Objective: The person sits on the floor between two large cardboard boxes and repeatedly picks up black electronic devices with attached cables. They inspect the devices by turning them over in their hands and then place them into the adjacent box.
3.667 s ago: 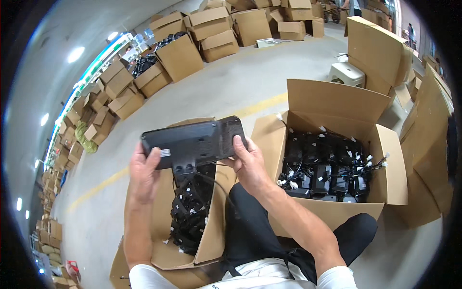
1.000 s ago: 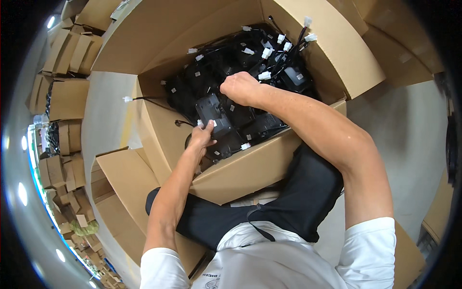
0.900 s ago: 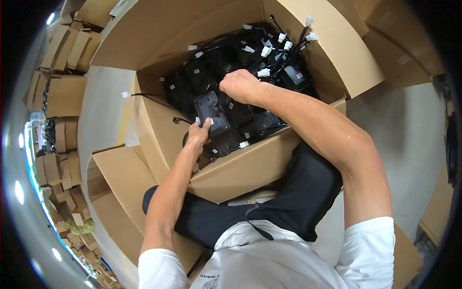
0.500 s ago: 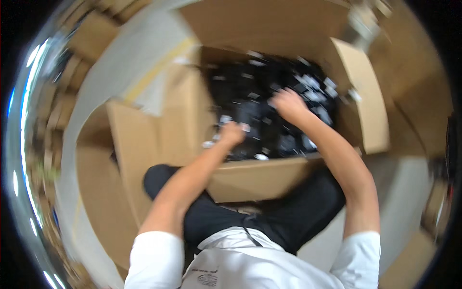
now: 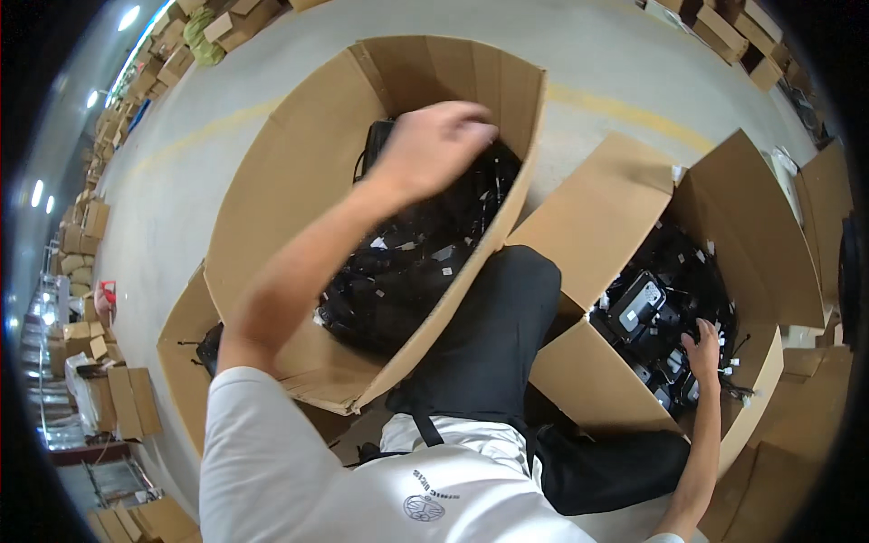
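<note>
Left hand point(image 5: 434, 145) reaches, grip unclear, into the left box point(image 5: 299, 208); right hand point(image 5: 704, 348) rests spread on upward-tilted black devices point(image 5: 638, 303).

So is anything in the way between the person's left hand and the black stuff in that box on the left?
Nothing visible. The left hand reaches over the open top of the left cardboard box, its flaps folded outward, directly above the black devices and cables. Whether the fingers already touch them cannot be told.

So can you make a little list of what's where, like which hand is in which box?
Left hand: reaching into the left cardboard box, over a pile of black devices with cables; grip not clear
Right hand: resting on black devices in the right cardboard box
Between the boxes: the person's black-trousered leg
Floor: grey, with a yellow line
</note>
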`<control>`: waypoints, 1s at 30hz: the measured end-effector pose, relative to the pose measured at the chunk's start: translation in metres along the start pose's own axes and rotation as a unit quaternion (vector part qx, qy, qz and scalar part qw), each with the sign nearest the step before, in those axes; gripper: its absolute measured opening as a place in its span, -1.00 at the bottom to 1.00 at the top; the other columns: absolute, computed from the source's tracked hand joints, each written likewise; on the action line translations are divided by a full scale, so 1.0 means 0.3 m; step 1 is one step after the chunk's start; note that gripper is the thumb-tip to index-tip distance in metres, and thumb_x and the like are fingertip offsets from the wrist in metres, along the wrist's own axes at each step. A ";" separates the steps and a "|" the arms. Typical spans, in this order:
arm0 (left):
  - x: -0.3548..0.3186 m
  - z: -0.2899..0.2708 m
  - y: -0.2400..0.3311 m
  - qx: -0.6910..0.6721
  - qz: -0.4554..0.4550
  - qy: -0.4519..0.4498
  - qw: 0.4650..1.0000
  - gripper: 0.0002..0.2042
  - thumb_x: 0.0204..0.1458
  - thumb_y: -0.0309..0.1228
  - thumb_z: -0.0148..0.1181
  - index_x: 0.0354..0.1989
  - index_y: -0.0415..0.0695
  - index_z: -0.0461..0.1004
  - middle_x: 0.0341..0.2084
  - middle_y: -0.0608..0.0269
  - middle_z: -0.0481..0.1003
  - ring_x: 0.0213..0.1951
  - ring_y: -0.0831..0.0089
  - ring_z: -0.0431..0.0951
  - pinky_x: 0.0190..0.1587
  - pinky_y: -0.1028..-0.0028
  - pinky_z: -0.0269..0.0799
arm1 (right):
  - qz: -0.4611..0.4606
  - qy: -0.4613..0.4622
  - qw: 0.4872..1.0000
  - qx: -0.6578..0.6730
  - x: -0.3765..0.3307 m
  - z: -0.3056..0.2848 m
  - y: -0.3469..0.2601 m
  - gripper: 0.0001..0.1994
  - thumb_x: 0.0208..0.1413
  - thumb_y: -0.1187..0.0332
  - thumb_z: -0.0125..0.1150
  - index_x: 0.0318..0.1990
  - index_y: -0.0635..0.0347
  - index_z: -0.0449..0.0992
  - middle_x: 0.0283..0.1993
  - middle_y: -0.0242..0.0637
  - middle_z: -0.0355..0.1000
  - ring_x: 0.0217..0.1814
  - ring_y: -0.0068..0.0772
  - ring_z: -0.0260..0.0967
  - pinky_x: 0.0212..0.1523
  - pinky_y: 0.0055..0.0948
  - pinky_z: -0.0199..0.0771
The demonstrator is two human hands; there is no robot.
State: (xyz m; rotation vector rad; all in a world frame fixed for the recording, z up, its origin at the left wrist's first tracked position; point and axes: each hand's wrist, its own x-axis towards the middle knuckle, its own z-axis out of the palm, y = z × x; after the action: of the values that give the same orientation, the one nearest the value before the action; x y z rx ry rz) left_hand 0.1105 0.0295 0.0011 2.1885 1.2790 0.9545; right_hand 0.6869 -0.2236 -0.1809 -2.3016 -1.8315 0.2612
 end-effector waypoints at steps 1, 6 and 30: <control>-0.049 -0.070 -0.216 0.030 -0.058 0.040 0.997 -0.66 0.16 -0.24 0.23 -0.04 -0.26 0.61 -0.20 -0.17 0.63 -0.15 0.06 0.67 -0.05 0.24 0.58 | -0.004 0.009 1.000 -0.004 0.019 -0.003 -0.014 -0.49 0.07 0.40 0.39 0.17 0.44 0.48 0.23 0.16 0.42 0.29 0.18 0.34 0.35 -0.12 0.31; -0.534 -0.183 -0.923 0.162 -0.283 -0.239 0.914 -0.43 -0.05 0.02 0.41 -0.13 -0.33 0.64 -0.23 -0.24 0.63 -0.09 -0.08 0.64 0.01 0.13 0.52 | 0.022 -0.062 0.998 -0.014 0.008 0.009 0.002 -0.50 0.07 0.30 0.38 0.12 0.45 0.52 0.18 0.14 0.46 0.29 0.10 0.38 0.36 -0.17 0.31; -0.273 -0.562 -0.162 -0.070 -0.176 -0.049 0.981 -0.50 0.42 -0.10 -0.01 0.07 -0.45 0.45 -0.43 0.11 0.63 -0.41 0.42 0.66 -0.25 0.42 0.55 | 0.044 -0.120 0.989 0.073 0.009 -0.045 -0.107 -0.49 0.03 0.29 0.45 0.11 0.43 0.55 0.03 0.15 0.58 0.10 0.03 0.58 0.12 -0.20 0.54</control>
State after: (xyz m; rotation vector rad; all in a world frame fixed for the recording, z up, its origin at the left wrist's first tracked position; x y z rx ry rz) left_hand -0.0704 -0.0150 0.0541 1.7992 1.4423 0.7612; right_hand 0.6607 -0.2144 -0.1599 -2.3369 -1.7472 0.6902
